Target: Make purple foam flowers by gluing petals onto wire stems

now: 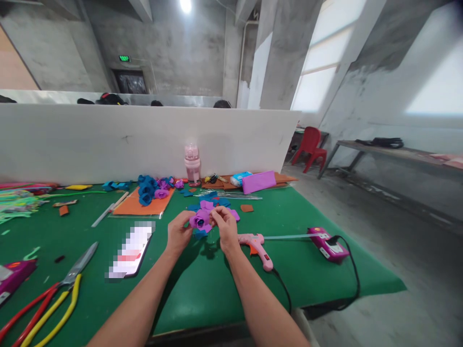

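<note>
Head view: purple flower (201, 217) between left-hand fingers (185, 218) and right-hand fingers (219, 215)

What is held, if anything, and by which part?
The left hand holds the flower by its left edge; the right hand pinches its right edge.

Between the two forearms, a bare stretch of the green tabletop (197, 294) offers a passage up to the hands. Left of the left hand (180, 232), a narrow lane runs before the phone (132, 250) blocks it; the shears (71, 278) obstruct the near left corner. Right of the right hand (226, 229), the pink glue gun (256, 242) and its glue stick (289, 236) form a low barrier reaching the purple block (327, 245). Beyond the stick, open tabletop lies to the right. Blue scraps (217, 198) crowd behind the flower (200, 220); farther back, the white partition (152, 140) closes the way.
</note>
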`<state>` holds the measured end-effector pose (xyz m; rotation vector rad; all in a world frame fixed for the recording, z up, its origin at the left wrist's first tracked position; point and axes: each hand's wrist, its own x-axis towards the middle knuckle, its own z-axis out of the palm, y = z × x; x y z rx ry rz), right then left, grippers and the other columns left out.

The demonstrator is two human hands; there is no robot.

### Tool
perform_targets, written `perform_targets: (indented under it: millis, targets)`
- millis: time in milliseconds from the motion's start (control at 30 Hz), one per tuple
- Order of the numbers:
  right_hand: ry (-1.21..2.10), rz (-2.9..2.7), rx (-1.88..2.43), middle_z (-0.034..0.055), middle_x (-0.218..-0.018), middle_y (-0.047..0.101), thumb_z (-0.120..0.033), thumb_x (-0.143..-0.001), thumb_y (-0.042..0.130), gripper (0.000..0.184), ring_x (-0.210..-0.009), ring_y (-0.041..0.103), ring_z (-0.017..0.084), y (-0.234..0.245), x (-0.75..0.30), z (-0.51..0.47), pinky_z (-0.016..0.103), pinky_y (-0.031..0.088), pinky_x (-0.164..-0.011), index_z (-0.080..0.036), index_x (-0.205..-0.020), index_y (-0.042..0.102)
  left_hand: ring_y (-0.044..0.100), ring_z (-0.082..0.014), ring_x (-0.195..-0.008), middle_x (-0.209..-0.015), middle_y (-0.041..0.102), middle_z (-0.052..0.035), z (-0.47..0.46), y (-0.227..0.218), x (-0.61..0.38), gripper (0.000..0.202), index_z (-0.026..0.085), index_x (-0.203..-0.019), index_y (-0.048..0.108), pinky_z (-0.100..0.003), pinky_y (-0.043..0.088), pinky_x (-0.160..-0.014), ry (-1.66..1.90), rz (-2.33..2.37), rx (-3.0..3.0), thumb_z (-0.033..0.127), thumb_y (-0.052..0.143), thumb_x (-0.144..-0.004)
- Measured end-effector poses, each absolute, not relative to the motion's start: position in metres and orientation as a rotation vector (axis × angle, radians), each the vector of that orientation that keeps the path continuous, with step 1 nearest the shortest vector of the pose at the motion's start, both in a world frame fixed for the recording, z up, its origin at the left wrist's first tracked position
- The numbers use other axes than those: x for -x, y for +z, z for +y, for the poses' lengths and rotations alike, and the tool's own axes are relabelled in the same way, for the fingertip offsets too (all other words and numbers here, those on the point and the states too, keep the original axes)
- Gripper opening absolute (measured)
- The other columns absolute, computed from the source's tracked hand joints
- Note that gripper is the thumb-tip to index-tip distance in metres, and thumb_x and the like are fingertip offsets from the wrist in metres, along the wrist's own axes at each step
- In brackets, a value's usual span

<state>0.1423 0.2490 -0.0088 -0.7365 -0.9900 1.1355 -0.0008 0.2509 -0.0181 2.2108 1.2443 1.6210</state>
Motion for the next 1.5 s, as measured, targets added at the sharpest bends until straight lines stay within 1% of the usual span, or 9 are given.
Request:
perform_targets:
  millis: [167, 500, 667, 800, 867, 967, 1100, 1267, 1500]
  targets:
    - [1.072, -1.106, 0.789, -0.0038, -0.055, 0.05, -0.034, -0.071, 0.06, 0.017, -0.052, 0.043, 0.01, -0.005, -0.142, 0.245, 0.023, 0.035, -0.052, -0.018, -0.065, 0.059, 0.062, -0.0165, -0.078, -0.081, 0.068, -0.0051, 0.25, -0.017, 0.0, 0.016, 0.018, -0.08, 0.065, -0.027, 0.048, -0.073, 1.574, 1.265, -2.265, 0.015, 0.05, -0.074]
    - [0.87, -1.288, 0.836, 0.002, -0.072, 0.063, -0.031, -0.075, 0.06, 0.014, -0.072, 0.056, 0.017, -0.005, -0.144, 0.242, 0.028, 0.043, -0.069, -0.022, -0.071, 0.07, 0.06, -0.0168, -0.078, -0.081, 0.068, -0.0057, 0.25, -0.019, 0.0, 0.019, 0.019, -0.082, 0.066, -0.027, 0.047, -0.074, 1.503, 1.279, -2.266, 0.014, 0.05, -0.075]
    - [0.891, -1.284, 0.806, 0.0012, -0.07, 0.06, -0.03, -0.075, 0.061, 0.013, -0.069, 0.053, 0.015, -0.005, -0.143, 0.242, 0.026, 0.041, -0.065, -0.021, -0.07, 0.069, 0.06, -0.0162, -0.077, -0.08, 0.067, -0.0055, 0.249, -0.018, -0.001, 0.018, 0.018, -0.081, 0.065, -0.026, 0.046, -0.073, 1.512, 1.251, -2.274, 0.013, 0.049, -0.075]
    - [1.031, -1.136, 0.771, -0.001, -0.065, 0.057, -0.035, -0.076, 0.059, 0.018, -0.057, 0.046, 0.011, -0.006, -0.143, 0.244, 0.023, 0.036, -0.054, -0.02, -0.076, 0.068, 0.06, -0.0158, -0.076, -0.078, 0.066, -0.0033, 0.248, -0.019, -0.002, 0.015, 0.018, -0.079, 0.065, -0.025, 0.046, -0.071, 1.549, 1.256, -2.17, 0.015, 0.052, -0.074]
    - [1.101, -1.016, 0.758, -0.0024, -0.061, 0.053, -0.039, -0.077, 0.056, 0.023, -0.051, 0.041, 0.009, -0.007, -0.144, 0.247, 0.022, 0.032, -0.049, -0.02, -0.079, 0.067, 0.06, -0.0159, -0.073, -0.075, 0.066, -0.0019, 0.25, -0.02, -0.002, 0.01, 0.018, -0.076, 0.065, -0.025, 0.046, -0.069, 1.601, 1.294, -1.992, 0.021, 0.056, -0.074]
    - [1.172, -0.86, 0.757, -0.0036, -0.057, 0.05, -0.043, -0.074, 0.057, 0.026, -0.046, 0.037, 0.008, -0.008, -0.145, 0.251, 0.021, 0.03, -0.046, -0.018, -0.076, 0.065, 0.061, -0.0159, -0.063, -0.064, 0.066, 0.0, 0.254, -0.021, -0.003, 0.013, 0.016, -0.072, 0.065, -0.027, 0.048, -0.065, 1.647, 1.334, -1.601, 0.03, 0.064, -0.071]
    - [1.234, -0.813, 0.787, -0.0048, -0.053, 0.047, -0.041, -0.07, 0.06, 0.024, -0.044, 0.035, 0.007, -0.012, -0.144, 0.254, 0.021, 0.028, -0.044, -0.018, -0.07, 0.062, 0.061, -0.0148, -0.055, -0.059, 0.066, 0.0008, 0.26, -0.02, -0.004, 0.02, 0.015, -0.075, 0.065, -0.029, 0.05, -0.063, 1.604, 1.153, -1.233, 0.031, 0.072, -0.064]
    - [1.241, -0.889, 0.814, -0.0042, -0.054, 0.049, -0.041, -0.069, 0.062, 0.024, -0.044, 0.036, 0.006, -0.018, -0.142, 0.255, 0.02, 0.028, -0.044, -0.017, -0.067, 0.061, 0.06, -0.012, -0.052, -0.063, 0.066, 0.0, 0.26, -0.018, -0.003, 0.025, 0.014, -0.073, 0.063, -0.028, 0.051, -0.057, 1.532, 0.974, -1.077, 0.03, 0.076, -0.059]
    - [1.149, -1.081, 0.837, -0.0017, -0.064, 0.057, -0.037, -0.071, 0.061, 0.021, -0.048, 0.041, 0.007, -0.018, -0.135, 0.252, 0.02, 0.034, -0.046, -0.017, -0.079, 0.065, 0.061, -0.0129, -0.051, -0.062, 0.066, -0.0009, 0.262, -0.024, -0.003, 0.028, 0.012, -0.07, 0.063, -0.027, 0.051, -0.054, 1.49, 0.972, -1.051, 0.031, 0.078, -0.056]
